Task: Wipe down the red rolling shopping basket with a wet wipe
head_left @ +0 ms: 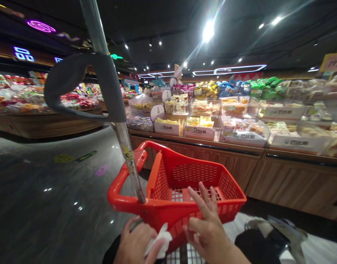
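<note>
A crumpled white tissue [163,242] is in my left hand [137,240], low in the view, its fingers closed around it. My right hand [208,225] is raised in front of a red shopping basket [182,207], with three fingers stretched out and spread and the others curled in. I see nothing held in it. The basket has a red loop handle [121,183], a divider and perforated walls. A metal pole [127,146] rises beside its handle end, with a dark grey hand grip [113,88] on it.
Behind the basket runs a wooden display counter [295,179] with clear bins of packaged snacks [200,123]. At the left stands another wooden display [47,124] piled with packaged goods. A dark bag-like item [256,242] with a greyish strap is at the lower right. The floor [61,198] is dark and shiny.
</note>
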`<state>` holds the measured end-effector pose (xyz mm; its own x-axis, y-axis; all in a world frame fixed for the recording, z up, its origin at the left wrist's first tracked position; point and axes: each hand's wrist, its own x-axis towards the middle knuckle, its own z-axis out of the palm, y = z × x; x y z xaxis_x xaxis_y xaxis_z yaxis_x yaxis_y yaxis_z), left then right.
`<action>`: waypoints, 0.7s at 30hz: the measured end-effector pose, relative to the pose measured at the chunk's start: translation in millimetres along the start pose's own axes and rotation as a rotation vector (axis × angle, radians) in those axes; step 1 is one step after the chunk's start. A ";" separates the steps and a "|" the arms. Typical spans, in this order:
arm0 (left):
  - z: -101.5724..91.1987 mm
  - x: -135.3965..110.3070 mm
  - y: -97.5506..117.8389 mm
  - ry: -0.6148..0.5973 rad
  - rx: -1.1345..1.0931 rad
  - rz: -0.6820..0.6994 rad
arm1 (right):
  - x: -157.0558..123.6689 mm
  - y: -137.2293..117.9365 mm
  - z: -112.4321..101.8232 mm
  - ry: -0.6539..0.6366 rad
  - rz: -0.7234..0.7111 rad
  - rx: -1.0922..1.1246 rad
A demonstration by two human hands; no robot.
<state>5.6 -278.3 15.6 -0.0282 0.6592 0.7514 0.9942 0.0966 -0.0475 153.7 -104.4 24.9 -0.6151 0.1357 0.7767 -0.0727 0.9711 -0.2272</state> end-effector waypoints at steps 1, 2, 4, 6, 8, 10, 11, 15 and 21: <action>-2.9 3.4 -3.6 0.022 0.019 -0.009 | 7.6 0.5 -3.0 -0.004 -0.050 -0.024; -4.8 6.9 -7.0 0.052 0.037 -0.029 | 14.5 0.7 -2.8 -0.018 -0.091 -0.028; -5.5 12.9 -13.1 0.126 0.063 -0.087 | 25.8 0.1 5.0 -0.060 -0.145 -0.014; -3.9 15.5 -18.0 0.188 0.067 -0.145 | 33.9 -0.9 17.6 -0.122 -0.158 -0.013; -1.4 14.0 -21.1 0.219 0.058 -0.174 | 39.6 -1.6 29.2 -0.174 -0.147 -0.025; 1.3 10.1 -22.2 0.231 0.050 -0.190 | 43.5 -1.3 37.0 -0.214 -0.135 -0.024; 2.6 8.0 -22.0 0.233 0.050 -0.196 | 44.8 -0.8 39.4 -0.231 -0.133 -0.018; 5.7 3.6 -19.2 0.231 0.059 -0.222 | 47.1 2.7 40.9 -0.269 -0.119 0.000; 6.4 3.1 -5.7 0.253 -0.010 -0.263 | 32.9 5.1 28.1 -0.262 -0.031 0.065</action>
<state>-0.9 -272.0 14.0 -0.2576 0.4075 0.8761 0.9574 0.2300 0.1745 111.0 -100.5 32.8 -0.7932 0.0421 0.6075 -0.1398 0.9584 -0.2490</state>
